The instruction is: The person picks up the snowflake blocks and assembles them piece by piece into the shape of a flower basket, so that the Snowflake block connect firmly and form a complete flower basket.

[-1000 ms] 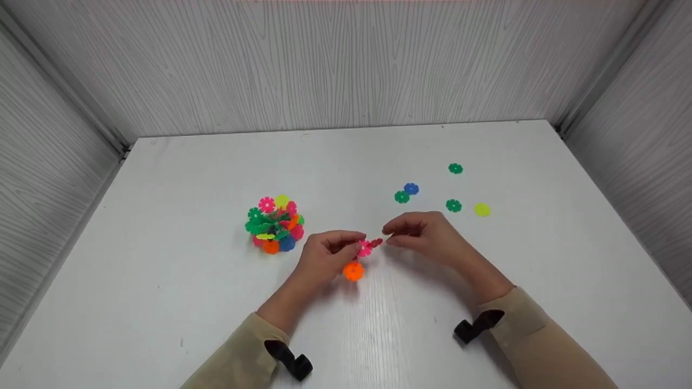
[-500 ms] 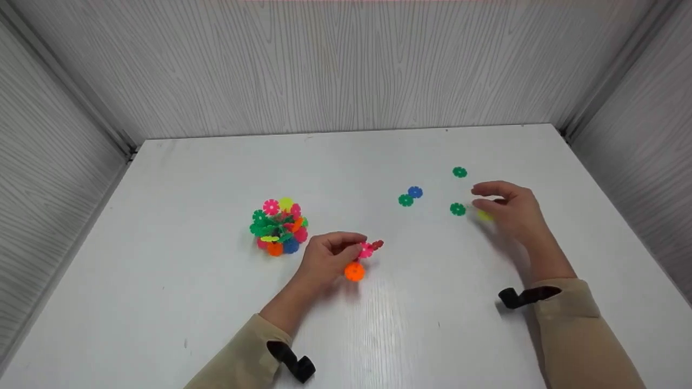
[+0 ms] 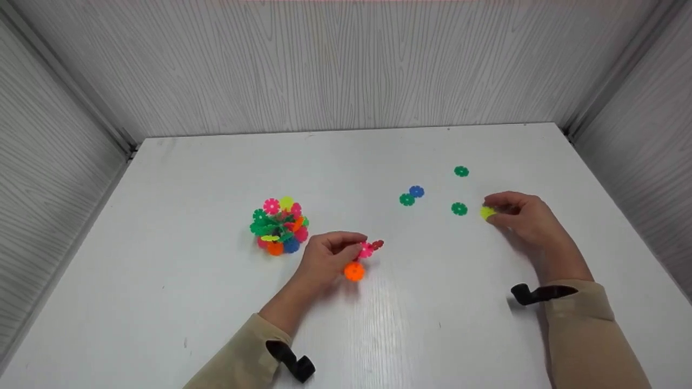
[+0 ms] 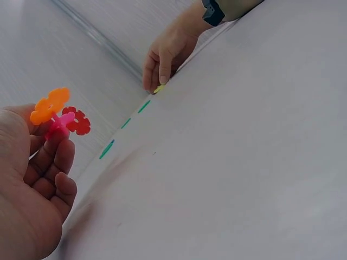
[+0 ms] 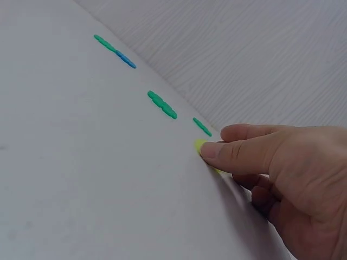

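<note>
My left hand (image 3: 327, 256) pinches a small cluster of interlocking snowflake discs between thumb and fingers. In it are a pink disc (image 3: 366, 249), an orange disc (image 3: 354, 272) and a red disc (image 4: 79, 122). Over on the right, my right hand (image 3: 527, 219) holds the edge of a yellow snowflake disc (image 3: 487, 212) at the tabletop. The thumb covers part of this yellow disc in the right wrist view, and the fingertips behind it are partly hidden.
A round, many-coloured ball of joined discs (image 3: 278, 227) stands left of my left hand. Loose on the white table (image 3: 216, 335) lie a blue disc (image 3: 417, 192) touching a green disc (image 3: 407, 200), plus a near green disc (image 3: 459, 209) and a far green disc (image 3: 461, 171).
My right hand has gone from beside the cluster over to the right and taken hold of the yellow disc. The left hand has stayed nearly still with the cluster.
</note>
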Motion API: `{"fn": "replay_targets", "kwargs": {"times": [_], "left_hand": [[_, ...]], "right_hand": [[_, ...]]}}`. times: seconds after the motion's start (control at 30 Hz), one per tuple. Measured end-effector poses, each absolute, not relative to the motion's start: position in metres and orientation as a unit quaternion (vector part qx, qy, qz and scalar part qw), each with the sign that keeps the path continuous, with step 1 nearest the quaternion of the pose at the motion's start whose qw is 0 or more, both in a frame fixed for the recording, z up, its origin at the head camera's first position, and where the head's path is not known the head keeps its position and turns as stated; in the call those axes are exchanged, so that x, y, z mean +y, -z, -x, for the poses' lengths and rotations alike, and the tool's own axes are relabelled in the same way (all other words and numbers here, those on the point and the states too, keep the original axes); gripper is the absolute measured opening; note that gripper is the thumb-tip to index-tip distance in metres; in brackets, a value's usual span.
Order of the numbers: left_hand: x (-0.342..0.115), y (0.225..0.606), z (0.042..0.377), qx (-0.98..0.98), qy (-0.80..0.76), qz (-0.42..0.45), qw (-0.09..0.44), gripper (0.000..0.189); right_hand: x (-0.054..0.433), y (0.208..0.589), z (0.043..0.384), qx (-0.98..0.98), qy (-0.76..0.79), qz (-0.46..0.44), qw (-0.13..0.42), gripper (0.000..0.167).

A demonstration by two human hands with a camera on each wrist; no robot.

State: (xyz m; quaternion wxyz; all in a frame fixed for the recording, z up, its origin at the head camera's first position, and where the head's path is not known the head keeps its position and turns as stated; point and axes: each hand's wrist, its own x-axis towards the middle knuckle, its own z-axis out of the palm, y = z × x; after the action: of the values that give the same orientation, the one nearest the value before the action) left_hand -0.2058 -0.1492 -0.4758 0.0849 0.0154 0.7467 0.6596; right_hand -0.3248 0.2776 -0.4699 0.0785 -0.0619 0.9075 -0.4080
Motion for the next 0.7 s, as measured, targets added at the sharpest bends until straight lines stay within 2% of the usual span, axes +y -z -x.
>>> {"fn": "replay_targets", "kwargs": {"times": [0.2, 0.43, 0.7], "left_hand": [[-0.149, 0.476, 0.206, 0.745, -0.661, -0.021, 0.084, 0.025], [-0.149, 0.477, 0.207, 0.745, -0.662, -0.028, 0.074, 0.027], [-0.149, 0.476, 0.207, 0.74, -0.668, -0.026, 0.072, 0.028]], "right_hand": [[0.273, 0.468, 0.323, 0.907, 0.411, 0.046, 0.079, 0.04], [0.253, 0.458, 0.318, 0.891, 0.447, 0.039, 0.076, 0.03], [0.189, 0.446, 0.303, 0.818, 0.545, 0.156, 0.099, 0.024]]}}
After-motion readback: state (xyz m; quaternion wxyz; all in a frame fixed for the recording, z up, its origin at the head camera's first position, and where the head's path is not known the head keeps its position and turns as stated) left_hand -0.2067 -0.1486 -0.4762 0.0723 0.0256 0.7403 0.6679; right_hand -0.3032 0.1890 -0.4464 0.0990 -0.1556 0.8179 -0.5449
